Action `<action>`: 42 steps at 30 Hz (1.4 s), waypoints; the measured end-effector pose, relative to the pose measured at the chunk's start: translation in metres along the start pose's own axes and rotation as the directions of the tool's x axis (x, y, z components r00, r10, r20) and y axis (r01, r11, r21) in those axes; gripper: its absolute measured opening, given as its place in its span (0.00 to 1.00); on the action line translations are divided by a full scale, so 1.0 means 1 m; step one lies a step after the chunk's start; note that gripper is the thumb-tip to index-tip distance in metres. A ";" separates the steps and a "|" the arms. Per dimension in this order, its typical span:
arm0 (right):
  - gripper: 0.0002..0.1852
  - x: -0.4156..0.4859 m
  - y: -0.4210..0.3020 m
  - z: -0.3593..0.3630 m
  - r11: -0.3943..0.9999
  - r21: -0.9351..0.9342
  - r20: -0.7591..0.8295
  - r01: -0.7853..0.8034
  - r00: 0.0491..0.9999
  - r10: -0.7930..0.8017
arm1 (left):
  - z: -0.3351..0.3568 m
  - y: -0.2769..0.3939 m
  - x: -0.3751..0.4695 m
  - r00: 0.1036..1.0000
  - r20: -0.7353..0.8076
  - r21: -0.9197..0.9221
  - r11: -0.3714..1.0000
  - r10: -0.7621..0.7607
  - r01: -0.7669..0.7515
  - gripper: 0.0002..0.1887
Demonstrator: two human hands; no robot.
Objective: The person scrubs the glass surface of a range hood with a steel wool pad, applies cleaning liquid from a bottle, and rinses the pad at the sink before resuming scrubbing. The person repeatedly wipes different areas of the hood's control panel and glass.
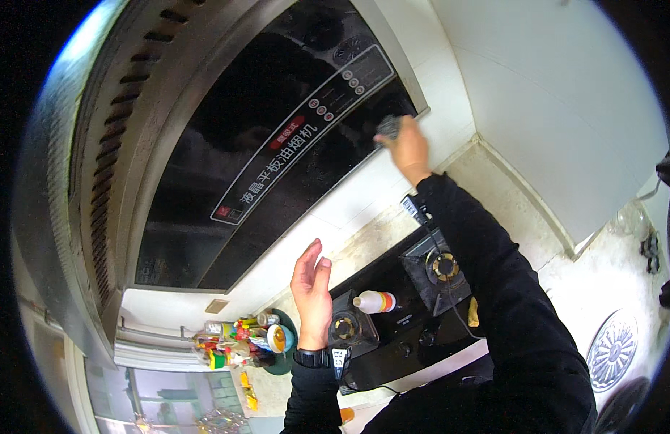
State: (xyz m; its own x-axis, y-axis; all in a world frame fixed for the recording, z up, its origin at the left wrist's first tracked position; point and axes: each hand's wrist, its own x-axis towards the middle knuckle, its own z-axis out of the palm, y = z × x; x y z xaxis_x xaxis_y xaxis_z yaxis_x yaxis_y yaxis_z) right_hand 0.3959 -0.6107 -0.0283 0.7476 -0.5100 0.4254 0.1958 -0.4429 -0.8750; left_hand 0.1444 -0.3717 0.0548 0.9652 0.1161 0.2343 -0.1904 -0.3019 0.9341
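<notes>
My right hand [410, 146], slightly blurred, grips a dark grey scouring pad [388, 128]. It holds the pad against or close to the lower right corner of the black glass panel of a range hood [281, 179]; actual contact is hard to tell. My left hand [313, 295] is raised in the air with its fingers extended and nothing in it. Below it in the picture lies the black gas cooktop [392, 325]. A white bottle with an orange and red label [375, 301] stands on the cooktop between the two burners.
Left of the cooktop, a dark green tray [283, 363] carries seasoning packets [232, 344] and a bowl [281, 338]. A yellow cloth or sponge [473, 312] lies by the right burner [444, 266]. A round patterned metal piece [613, 351] is at right, beneath a white cabinet [552, 108].
</notes>
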 end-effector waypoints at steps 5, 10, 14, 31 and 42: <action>0.32 -0.008 -0.006 0.010 0.992 0.080 -0.015 -0.095 0.995 0.096 | 0.001 0.008 -0.023 0.993 -0.113 -0.077 0.997 -0.029 0.020 0.16; 0.31 -0.047 -0.036 0.036 0.997 0.031 0.194 0.077 0.978 -0.082 | 0.002 0.028 -0.031 0.989 -0.144 -0.048 0.998 -0.037 0.030 0.15; 0.30 0.000 -0.004 0.002 0.999 -0.036 0.058 0.025 0.998 -0.023 | -0.006 0.037 -0.045 0.981 -0.195 0.007 1.000 0.002 0.000 0.13; 0.38 -0.020 -0.022 0.006 0.977 -0.034 0.376 0.212 0.908 -0.184 | -0.006 0.022 -0.073 0.950 -0.304 -0.124 0.992 -0.069 0.033 0.09; 0.29 -0.050 -0.008 -0.101 0.894 0.356 0.393 -0.273 0.912 0.121 | -0.036 0.005 -0.053 0.973 -0.225 -0.372 0.927 -0.052 -0.037 0.12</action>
State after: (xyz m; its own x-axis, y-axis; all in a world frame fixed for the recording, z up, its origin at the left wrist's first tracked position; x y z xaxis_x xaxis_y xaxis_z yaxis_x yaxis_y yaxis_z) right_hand 0.2932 -0.6559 -0.0188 0.9545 -0.2291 0.1907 0.1973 0.0060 -0.9803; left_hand 0.0856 -0.3450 0.0573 0.9087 0.3417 0.2399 -0.2785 0.0679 0.9580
